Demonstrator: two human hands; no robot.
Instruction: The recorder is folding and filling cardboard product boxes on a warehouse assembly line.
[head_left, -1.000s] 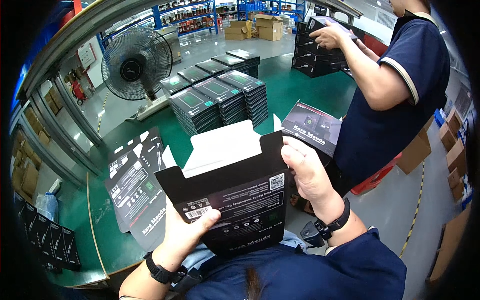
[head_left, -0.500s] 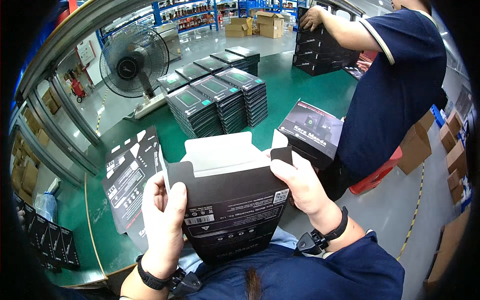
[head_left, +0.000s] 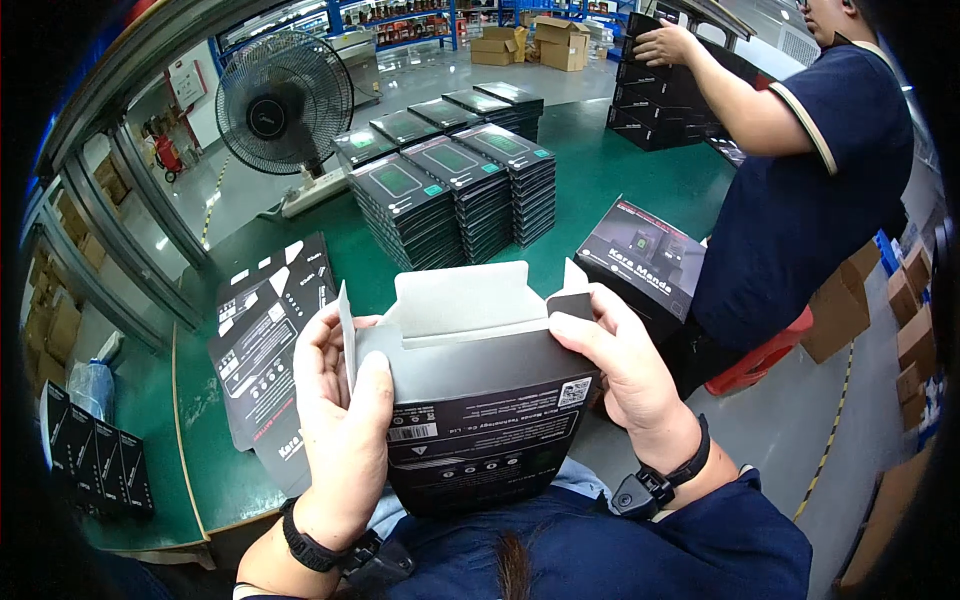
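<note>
Between my hands is a black cardboard box (head_left: 485, 405), its top open and the pale inner flaps sticking up. My left hand (head_left: 345, 400) grips the left upper edge, thumb on the printed face, fingers around the side behind an upright flap. At the right upper corner my right hand (head_left: 620, 355) holds the same box, thumb pressed near a folded black side flap. The box's lower end rests against my lap. Whether anything lies inside is hidden. To the left, flat unfolded box blanks (head_left: 265, 350) lie in a stack on the green table (head_left: 385, 285).
Stacks of thin black packages (head_left: 455, 190) stand beyond the box. A closed black box (head_left: 645, 255) sits at right, beside a co-worker (head_left: 810, 190) reaching to stacked black boxes (head_left: 655, 100). A fan (head_left: 285, 105) stands at the far left. More black boxes (head_left: 95, 455) are at lower left.
The left side flap of the box now stands up beside my left hand, whose fingers have shifted. The view has swung slightly left. Both hands keep hold of the box.
</note>
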